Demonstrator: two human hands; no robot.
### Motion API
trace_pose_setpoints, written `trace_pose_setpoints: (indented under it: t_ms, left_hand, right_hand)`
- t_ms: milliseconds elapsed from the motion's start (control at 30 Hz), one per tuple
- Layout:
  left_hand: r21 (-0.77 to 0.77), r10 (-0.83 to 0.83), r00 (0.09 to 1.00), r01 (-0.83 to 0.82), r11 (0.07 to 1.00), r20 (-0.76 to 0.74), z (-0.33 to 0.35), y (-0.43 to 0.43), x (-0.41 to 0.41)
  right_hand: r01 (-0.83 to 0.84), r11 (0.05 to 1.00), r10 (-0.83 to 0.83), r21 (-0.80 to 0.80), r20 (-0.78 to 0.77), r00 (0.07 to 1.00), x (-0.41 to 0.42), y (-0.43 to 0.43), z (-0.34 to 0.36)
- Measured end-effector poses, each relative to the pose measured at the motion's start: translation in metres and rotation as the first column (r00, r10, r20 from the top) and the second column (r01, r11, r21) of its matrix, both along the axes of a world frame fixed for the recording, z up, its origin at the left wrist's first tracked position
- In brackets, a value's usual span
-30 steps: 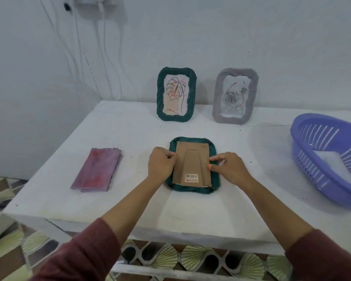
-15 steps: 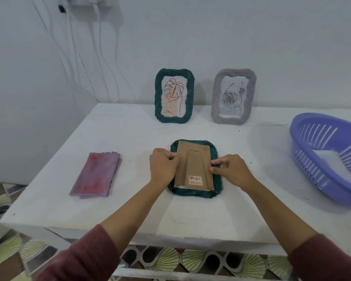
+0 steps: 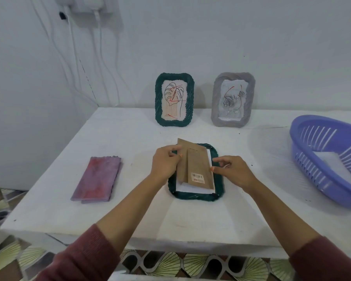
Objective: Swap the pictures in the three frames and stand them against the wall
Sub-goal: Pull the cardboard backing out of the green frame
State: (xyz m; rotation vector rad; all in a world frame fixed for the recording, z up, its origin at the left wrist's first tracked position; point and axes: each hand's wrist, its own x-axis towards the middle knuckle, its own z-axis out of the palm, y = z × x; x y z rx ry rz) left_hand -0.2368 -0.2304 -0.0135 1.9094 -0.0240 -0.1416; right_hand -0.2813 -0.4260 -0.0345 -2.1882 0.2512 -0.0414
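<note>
The left hand (image 3: 166, 161) has just lifted the cardboard back (image 3: 195, 165) off the face-down frame (image 3: 217, 191), pinching it, baring white paper (image 3: 183, 187); right hand (image 3: 231, 171) loose, holding nothing, so the picture can come out.

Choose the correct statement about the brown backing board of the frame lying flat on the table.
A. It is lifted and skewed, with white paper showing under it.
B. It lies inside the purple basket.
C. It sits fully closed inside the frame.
A. The left hand holds the brown backing board askew over the face-down green frame, and white paper shows beneath.

Home corner — patterned floor tiles (image 3: 193, 262), wall charger cables (image 3: 73, 63)
</note>
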Motion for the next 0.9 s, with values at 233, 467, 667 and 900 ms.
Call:
trace_pose_setpoints:
  t_ms: [233,467,667,900]
  left_hand:
    - [-0.126,0.057,0.998,-0.059,0.99,-0.027,0.03,0.066,0.032]
    - [0.153,0.096,0.989,-0.078,0.985,-0.115,0.008,0.109,0.034]
    - [0.597,-0.084,0.995,0.104,0.795,-0.061,0.001,0.094,0.024]
    - [0.686,-0.005,0.98,-0.136,0.715,0.2,0.01,0.044,0.004]
  right_hand:
    - [-0.129,0.962,0.098,-0.241,-0.138,0.986,0.005,0.004,-0.005]
    - [-0.131,0.958,0.098,-0.256,-0.14,0.985,0.004,0.004,-0.005]
    - [-0.138,0.96,0.108,-0.244,-0.134,0.985,0.006,0.002,-0.005]
    - [-0.138,0.956,0.101,-0.261,-0.15,0.984,0.007,0.002,-0.006]
